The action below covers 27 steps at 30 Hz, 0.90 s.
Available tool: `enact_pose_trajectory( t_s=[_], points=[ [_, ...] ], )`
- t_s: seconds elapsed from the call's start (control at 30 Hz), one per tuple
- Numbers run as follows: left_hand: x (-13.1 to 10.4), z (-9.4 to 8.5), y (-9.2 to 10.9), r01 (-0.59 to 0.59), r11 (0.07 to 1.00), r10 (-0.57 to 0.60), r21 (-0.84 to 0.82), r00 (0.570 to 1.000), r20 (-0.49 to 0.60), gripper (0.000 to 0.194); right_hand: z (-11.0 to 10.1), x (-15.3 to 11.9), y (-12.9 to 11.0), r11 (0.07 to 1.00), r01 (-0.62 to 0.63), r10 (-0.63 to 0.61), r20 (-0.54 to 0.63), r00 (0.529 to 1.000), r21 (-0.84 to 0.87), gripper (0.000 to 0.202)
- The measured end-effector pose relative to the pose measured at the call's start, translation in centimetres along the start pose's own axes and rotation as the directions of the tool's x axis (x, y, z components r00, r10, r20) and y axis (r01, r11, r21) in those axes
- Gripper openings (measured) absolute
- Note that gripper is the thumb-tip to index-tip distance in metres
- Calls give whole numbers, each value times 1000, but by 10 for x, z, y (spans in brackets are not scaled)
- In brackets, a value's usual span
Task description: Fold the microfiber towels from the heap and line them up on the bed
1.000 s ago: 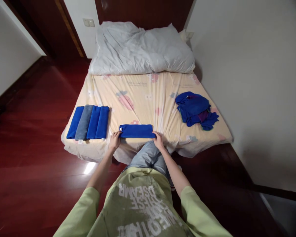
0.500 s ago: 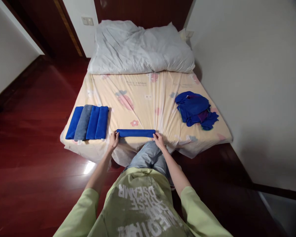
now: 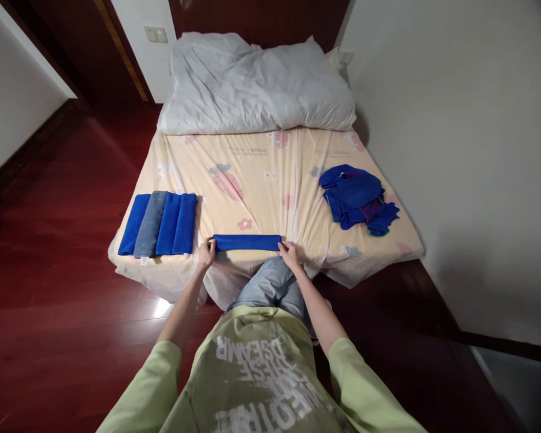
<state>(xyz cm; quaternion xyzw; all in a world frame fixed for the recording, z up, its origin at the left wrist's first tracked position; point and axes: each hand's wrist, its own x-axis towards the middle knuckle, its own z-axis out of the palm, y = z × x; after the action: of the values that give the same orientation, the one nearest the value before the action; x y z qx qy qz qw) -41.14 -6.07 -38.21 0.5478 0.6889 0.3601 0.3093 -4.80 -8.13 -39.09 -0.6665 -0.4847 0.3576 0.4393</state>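
A blue towel [image 3: 247,243], folded into a long narrow strip, stretches between my hands at the near edge of the bed. Its left end is pinched in my left hand [image 3: 207,251], and its right end is gripped by the fingers of my right hand [image 3: 289,254]. Left of it, several folded towels [image 3: 165,224] lie side by side, blue ones with a grey one among them. To the right a crumpled heap of blue cloths [image 3: 354,195] rests on the bed, with some purple showing in it.
The bed [image 3: 261,180] has a pale yellow patterned sheet under a thin clear cover that hangs over the front. A white quilt [image 3: 261,87] is bunched at the headboard. A wall [image 3: 469,150] runs along the right, and dark red floor [image 3: 63,252] lies to the left.
The strip has tipped slightly, so a little more of its face shows, and both hands still hold its ends. My view has shifted very slightly.
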Motion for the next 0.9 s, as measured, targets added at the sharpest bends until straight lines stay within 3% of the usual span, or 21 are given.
enact_pose_trajectory(
  t_s=[0.33,0.47,0.6,0.67,0.77,0.83,0.9],
  points=[
    [1,3,0,7,998,-4,70,999,-49,29,7,2,3,998,-33,34,-8,999,58,52],
    [-1,8,1,-39,988,52,147,995,-83,20,7,2,4,998,-31,32,-10,999,49,51],
    [-4,6,11,-127,950,171,286,976,-132,16,8,-1,0,995,52,-57,-65,996,-89,37],
    [-5,3,18,-259,904,300,341,951,-71,19,10,-3,-4,984,83,-100,-102,990,-155,32],
    [-5,1,27,-522,800,479,297,853,207,31,12,-6,-8,977,70,-104,-166,981,-199,30],
    [-4,3,29,-603,753,516,264,789,332,37,12,-7,-8,979,30,-74,-215,974,-202,31],
    [-3,7,28,-611,743,506,273,780,368,46,11,-7,-8,982,-6,-43,-251,967,-191,31]
  ],
)
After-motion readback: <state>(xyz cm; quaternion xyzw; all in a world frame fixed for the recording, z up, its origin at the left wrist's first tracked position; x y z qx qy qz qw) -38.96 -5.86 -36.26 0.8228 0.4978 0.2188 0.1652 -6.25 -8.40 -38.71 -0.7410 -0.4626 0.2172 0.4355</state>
